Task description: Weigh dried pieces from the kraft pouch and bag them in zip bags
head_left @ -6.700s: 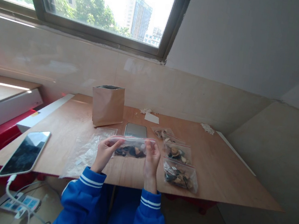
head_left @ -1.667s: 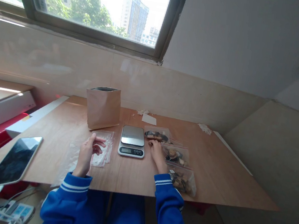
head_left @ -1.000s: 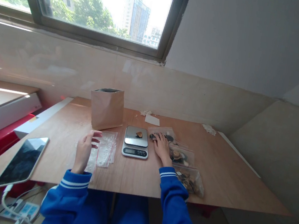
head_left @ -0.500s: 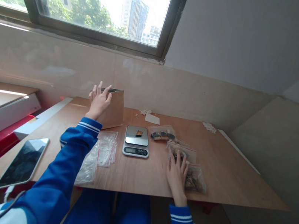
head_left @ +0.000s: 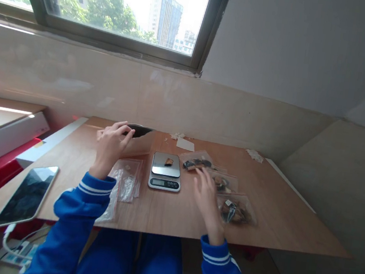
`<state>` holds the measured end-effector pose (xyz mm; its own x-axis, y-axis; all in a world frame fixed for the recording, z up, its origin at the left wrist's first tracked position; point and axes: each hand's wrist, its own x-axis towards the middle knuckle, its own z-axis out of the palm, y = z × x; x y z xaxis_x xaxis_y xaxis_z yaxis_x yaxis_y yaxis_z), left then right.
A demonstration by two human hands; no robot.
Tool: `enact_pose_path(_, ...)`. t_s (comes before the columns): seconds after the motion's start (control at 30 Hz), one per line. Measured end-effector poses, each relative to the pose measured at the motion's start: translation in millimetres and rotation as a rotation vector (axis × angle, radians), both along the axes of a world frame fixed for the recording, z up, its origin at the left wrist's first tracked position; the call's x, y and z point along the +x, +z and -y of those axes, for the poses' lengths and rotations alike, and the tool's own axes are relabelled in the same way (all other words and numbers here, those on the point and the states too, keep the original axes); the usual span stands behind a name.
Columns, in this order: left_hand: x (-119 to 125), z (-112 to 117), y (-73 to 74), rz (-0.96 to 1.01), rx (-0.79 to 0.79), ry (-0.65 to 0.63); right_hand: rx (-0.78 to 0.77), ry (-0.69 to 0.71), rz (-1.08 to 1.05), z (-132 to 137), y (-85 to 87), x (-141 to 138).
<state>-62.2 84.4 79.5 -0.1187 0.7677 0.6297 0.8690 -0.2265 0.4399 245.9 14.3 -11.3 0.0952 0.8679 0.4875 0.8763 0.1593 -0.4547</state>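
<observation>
My left hand (head_left: 111,144) is closed on the rim of a brown paper bag (head_left: 140,144), which leans toward me with its dark mouth showing. My right hand (head_left: 206,195), its fingers apart and holding nothing, hovers close to the clear zip bags. Three of these bags show on the right: a far one with dark pieces (head_left: 199,161), a middle one (head_left: 225,182) and a near one with brown pieces (head_left: 235,211). Between my hands stands a digital kitchen scale (head_left: 163,183). A small brown piece (head_left: 168,162) lies on its plate.
Empty zip bags (head_left: 127,186) lie left of the scale. A phone (head_left: 26,196) with a white cable rests at the table's left edge. Farther back are a white card (head_left: 185,144) and crumpled scraps (head_left: 255,155). The wall and window rise behind the table (head_left: 282,207).
My left hand has come down and taken the paper bag's rim, tipping its mouth toward me. My right hand has moved left and away from the filled bags, uncovering them.
</observation>
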Motion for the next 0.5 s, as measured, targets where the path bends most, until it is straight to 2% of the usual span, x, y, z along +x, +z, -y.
enact_pose_path(0.1, -1, 23, -3.5, 0.076, -0.117, 0.000, 0.082, 0.452, -0.136, 11, 38.5, -75)
enact_pose_path(0.17, -2, 34, -7.8, 0.054, -0.200, -0.028, 0.134, 0.603, -0.096, 14, 47.0, -115)
enact_pose_path(0.23, -4, 41, -12.8, 0.043, -0.223, -0.027, 0.183, 0.578, -0.004, 14, 42.5, -142)
enact_pose_path(0.3, -4, 45, -17.8, 0.068, -0.211, 0.012, 0.176, 0.508, 0.103, 14, 32.4, -158)
enact_pose_path(0.43, 4, 52, -28.3, 0.009, -0.306, 0.061, -0.058, 0.355, 0.270, 7, 22.1, -172)
enact_pose_path(0.5, 10, 56, -34.1, -0.064, -0.358, 0.074, -0.156, 0.324, 0.253, -8, 23.5, -179)
